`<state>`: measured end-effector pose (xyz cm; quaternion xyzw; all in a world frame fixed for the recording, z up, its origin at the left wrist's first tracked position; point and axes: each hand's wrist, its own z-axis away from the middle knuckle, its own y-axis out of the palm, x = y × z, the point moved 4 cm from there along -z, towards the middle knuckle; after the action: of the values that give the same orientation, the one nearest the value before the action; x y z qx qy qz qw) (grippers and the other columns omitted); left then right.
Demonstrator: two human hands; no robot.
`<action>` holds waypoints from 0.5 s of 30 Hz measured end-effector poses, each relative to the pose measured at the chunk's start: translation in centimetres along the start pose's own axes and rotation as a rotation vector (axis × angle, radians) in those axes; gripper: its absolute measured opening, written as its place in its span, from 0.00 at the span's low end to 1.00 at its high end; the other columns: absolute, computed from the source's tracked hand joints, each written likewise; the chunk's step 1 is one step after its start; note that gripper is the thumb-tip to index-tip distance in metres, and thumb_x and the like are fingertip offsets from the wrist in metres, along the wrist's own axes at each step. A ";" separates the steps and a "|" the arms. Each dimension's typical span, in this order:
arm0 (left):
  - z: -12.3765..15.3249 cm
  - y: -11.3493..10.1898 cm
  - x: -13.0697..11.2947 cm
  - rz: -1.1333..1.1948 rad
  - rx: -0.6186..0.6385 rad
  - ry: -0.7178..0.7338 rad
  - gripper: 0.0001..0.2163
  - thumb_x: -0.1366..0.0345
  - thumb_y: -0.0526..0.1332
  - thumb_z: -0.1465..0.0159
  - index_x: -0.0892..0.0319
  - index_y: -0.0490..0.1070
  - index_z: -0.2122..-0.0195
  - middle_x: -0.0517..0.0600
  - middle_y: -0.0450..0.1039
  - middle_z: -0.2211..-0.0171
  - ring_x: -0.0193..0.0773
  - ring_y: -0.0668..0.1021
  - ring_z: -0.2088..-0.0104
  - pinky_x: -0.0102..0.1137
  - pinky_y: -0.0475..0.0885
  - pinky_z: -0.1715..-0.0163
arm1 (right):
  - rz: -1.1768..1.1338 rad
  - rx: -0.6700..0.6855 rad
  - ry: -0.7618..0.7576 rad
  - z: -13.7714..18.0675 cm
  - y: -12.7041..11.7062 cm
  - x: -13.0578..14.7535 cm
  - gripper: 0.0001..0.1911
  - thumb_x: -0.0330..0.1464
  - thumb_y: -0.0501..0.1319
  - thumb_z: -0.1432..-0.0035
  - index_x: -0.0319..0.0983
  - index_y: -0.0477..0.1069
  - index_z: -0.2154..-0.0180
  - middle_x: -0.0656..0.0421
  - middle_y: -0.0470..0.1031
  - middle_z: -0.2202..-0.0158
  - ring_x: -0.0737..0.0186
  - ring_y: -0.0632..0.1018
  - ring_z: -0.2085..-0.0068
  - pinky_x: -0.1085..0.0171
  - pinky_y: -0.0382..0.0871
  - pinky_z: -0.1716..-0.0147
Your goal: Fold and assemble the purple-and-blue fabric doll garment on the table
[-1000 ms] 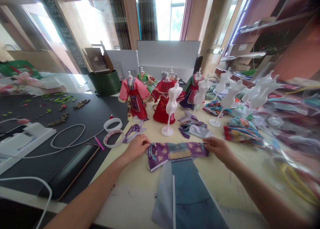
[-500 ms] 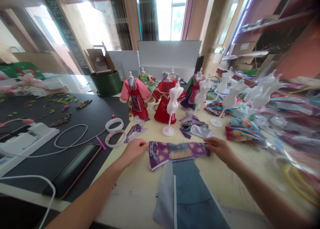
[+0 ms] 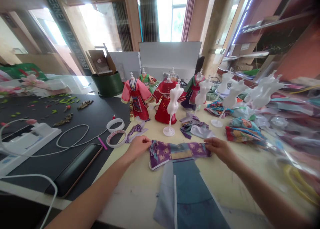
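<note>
Head view: a purple floral doll's robe with a teal-blue skirt (image 3: 178, 152) lies flat on the cream desk (image 3: 127, 199), its sleeve ends pinched by the left hand (image 3: 138, 148) and right hand (image 3: 221, 150), each grip pressed onto the cloth. Beyond stand bare white plastic dress forms (image 3: 173, 99) and a form in a pink-and-red robe (image 3: 136, 99) — barely changed from the earlier frame.
</note>
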<state>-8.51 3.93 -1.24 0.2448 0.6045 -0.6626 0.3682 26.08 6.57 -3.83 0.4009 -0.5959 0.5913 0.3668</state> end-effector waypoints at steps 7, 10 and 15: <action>1.0 -0.2 -0.6 0.216 -0.045 -0.010 0.06 0.64 0.60 0.49 0.61 0.68 0.75 0.43 0.68 0.79 0.31 0.70 0.77 0.26 0.63 0.75 | -0.065 -0.015 0.018 0.2 -0.1 0.2 0.17 0.39 0.65 0.58 0.35 0.73 0.66 0.60 0.72 0.77 0.63 0.72 0.74 0.65 0.64 0.74; 1.3 0.1 -0.8 0.303 -0.045 -0.034 0.07 0.62 0.60 0.49 0.61 0.67 0.74 0.44 0.68 0.79 0.31 0.71 0.77 0.26 0.65 0.74 | -0.096 -0.028 0.017 0.3 -0.1 0.4 0.18 0.40 0.66 0.58 0.35 0.72 0.66 0.59 0.73 0.76 0.63 0.72 0.73 0.65 0.65 0.73; 1.7 0.4 -1.3 0.426 -0.047 -0.076 0.10 0.59 0.59 0.48 0.60 0.65 0.71 0.45 0.69 0.77 0.34 0.74 0.75 0.30 0.70 0.72 | -0.140 -0.043 0.017 0.6 -0.1 0.8 0.19 0.42 0.66 0.58 0.36 0.71 0.66 0.59 0.73 0.76 0.63 0.72 0.74 0.64 0.66 0.75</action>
<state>-7.19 2.47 -0.23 0.3332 0.5400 -0.5643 0.5281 25.86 5.90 -3.08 0.4285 -0.5758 0.5545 0.4211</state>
